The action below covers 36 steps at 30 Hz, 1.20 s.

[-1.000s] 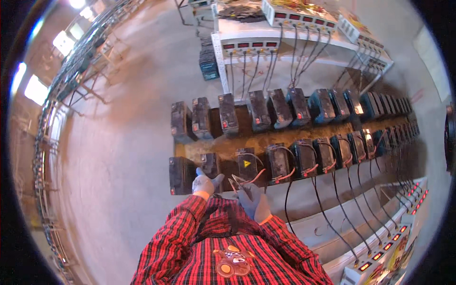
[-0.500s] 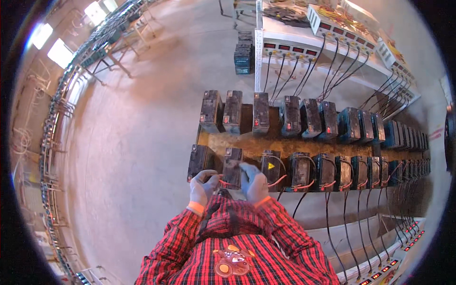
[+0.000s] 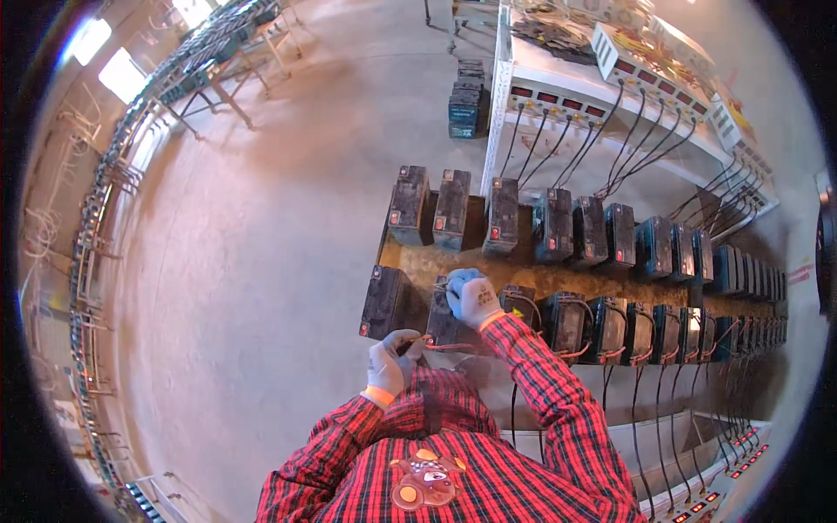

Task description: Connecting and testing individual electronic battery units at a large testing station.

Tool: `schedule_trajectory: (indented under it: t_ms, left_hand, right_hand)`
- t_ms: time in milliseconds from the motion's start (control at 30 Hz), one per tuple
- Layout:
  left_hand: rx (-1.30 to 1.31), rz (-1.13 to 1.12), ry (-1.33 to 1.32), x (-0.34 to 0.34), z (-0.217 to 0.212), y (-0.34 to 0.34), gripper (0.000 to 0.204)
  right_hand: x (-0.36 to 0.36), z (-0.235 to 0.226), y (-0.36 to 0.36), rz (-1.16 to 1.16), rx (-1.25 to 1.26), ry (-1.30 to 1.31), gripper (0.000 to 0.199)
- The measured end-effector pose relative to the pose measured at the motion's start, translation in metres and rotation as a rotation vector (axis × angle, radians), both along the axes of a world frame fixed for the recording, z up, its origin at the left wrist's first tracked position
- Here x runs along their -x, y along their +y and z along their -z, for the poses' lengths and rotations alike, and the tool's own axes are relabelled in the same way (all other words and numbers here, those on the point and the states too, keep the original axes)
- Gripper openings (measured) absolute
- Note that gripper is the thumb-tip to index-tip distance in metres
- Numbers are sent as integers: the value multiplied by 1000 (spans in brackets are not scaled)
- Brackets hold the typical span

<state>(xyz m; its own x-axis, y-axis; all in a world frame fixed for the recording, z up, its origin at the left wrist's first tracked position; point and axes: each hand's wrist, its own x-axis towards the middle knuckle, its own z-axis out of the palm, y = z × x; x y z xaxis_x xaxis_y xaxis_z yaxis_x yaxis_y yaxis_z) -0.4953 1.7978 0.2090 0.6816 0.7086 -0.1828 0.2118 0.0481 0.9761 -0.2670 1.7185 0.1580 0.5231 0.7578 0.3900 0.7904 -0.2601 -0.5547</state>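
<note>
A black block-shaped battery (image 3: 444, 324) stands before me in the near row, with both gloved hands at it. My left hand (image 3: 392, 362) is closed, its fingers pinching a red wire (image 3: 446, 347) at the battery's near end. At the far end, by the other terminal, my right hand (image 3: 473, 299) has its fingers pressed together; what they grip is too small to name. To the left stands another battery (image 3: 384, 305) with no wire seen on it. On the right, a battery with a yellow mark (image 3: 518, 301) is partly hidden by my right forearm.
Both battery rows stand on a brown wooden board (image 3: 418, 259), running right. Beyond the far row (image 3: 501, 213), a white rack (image 3: 558, 83) carries meter boxes with black cables. Similar meter boxes (image 3: 706, 506) with lit red displays sit at lower right. Stacked batteries (image 3: 465, 109) rest on the floor.
My right hand has moved away from me to the far end of the battery. The left stays at the near end with the red wire. The whole view has shifted slightly.
</note>
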Motion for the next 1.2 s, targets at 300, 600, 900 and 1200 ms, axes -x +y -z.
schedule_trajectory:
  t_ms: [300,600,900,1200]
  left_hand:
    - [115,15,54,4,-4,4,19]
    - [138,2,158,11,14,14,20]
    - [519,1,141,1,26,24,20]
    - [469,13,234,-1,50,25,23]
  right_hand:
    - [2,0,7,61,-59,477,25]
    - [1,8,12,39,79,163,23]
    - [41,-42,-3,-322,14,131,28]
    - [79,-25,-40,-273,185,156,30]
